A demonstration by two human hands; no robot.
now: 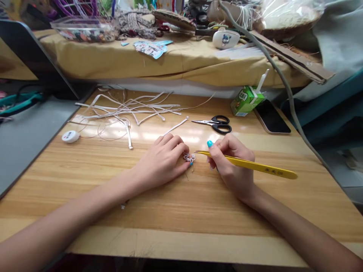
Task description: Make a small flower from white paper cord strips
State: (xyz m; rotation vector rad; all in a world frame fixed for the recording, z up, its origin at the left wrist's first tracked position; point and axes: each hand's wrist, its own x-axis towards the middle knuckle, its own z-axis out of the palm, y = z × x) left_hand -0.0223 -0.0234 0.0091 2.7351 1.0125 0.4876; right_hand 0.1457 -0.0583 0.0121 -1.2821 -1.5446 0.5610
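Observation:
My left hand (166, 160) rests on the wooden table, its thumb and forefinger closed on a small white flower-shaped knot of looped cord (189, 157). A thin thread end trails from the knot toward me. Yellow tweezers (255, 165) lie in the grip of my right hand (234, 162), with their dark, fine tips pointing left, just beside the knot. From this view I cannot make out whether the tips touch it. A short white cord (176, 125) lies beyond my left hand, partly hidden by it.
Black-handled scissors (217, 124) lie beyond my right hand. Farther back are a green drink carton (246, 100) and a phone (272, 116). White cords (133, 110) are tangled at the back left, near a white spool (70, 136). A grey cable (292, 98) hangs at right.

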